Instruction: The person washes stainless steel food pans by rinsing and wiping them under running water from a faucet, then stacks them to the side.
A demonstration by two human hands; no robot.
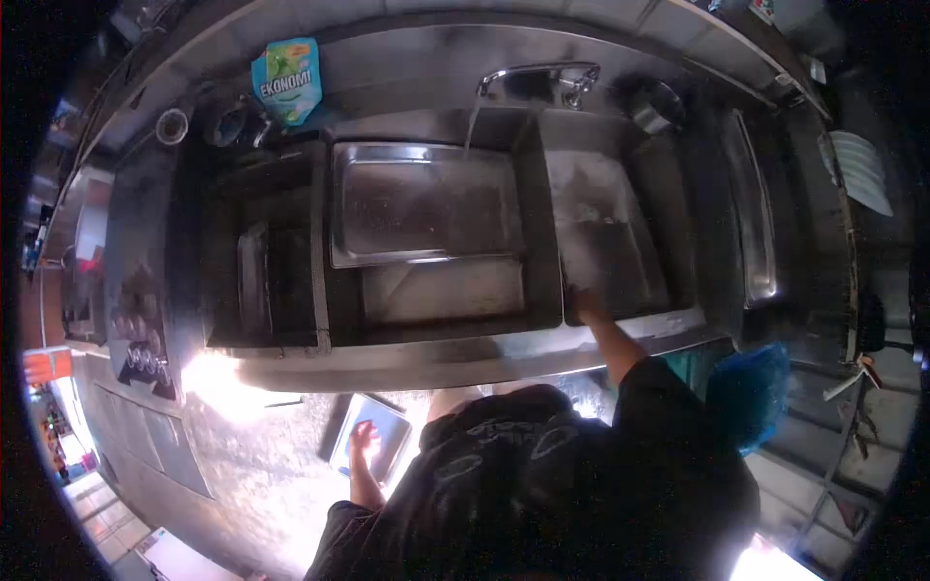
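Note:
My right hand [584,302] reaches over the front edge into the right sink basin [678,208], at the near left corner of a metal pan [605,223] lying in it. Its fingers are dark and blurred, so I cannot make out what they hold. Down at the left, my left hand [364,441] hangs away from the sink, in front of a bright bluish panel near the floor, its fingers smeared. Water runs from the faucet [538,70] into a second metal pan [426,203] in the middle basin.
A third basin [276,261] is at the left. Behind it stands a turquoise EKONOMI pouch [288,81]. A metal pot [657,107] sits at the back right. White plates [858,171] are stacked far right, and a blue plastic bag [751,395] hangs below the right counter.

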